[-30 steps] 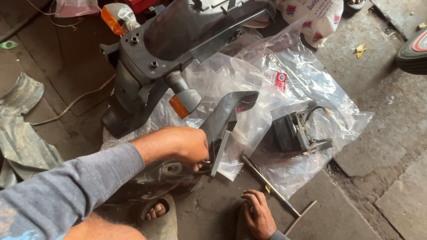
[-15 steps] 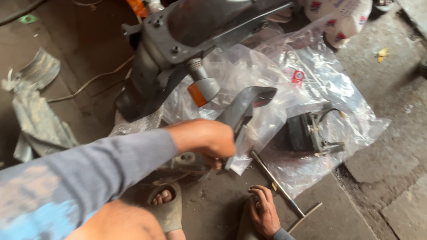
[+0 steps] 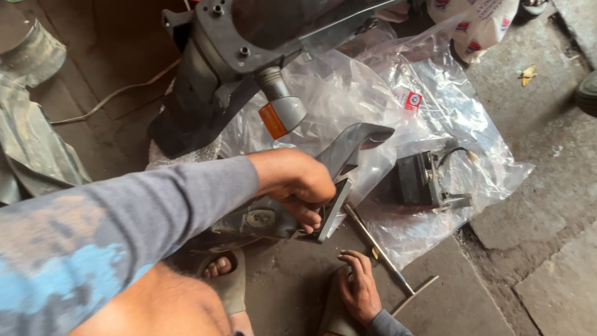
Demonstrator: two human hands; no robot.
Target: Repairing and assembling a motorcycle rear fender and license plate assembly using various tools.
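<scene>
Panel (image 3: 348,162) long axis up-right

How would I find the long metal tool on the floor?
Start at the big clear plastic sheet spread over the floor. At its near edge, right of the hand resting on the ground, lies a thin metal rod ending in a crossbar. It is the only bare, T-shaped thing there.
</scene>
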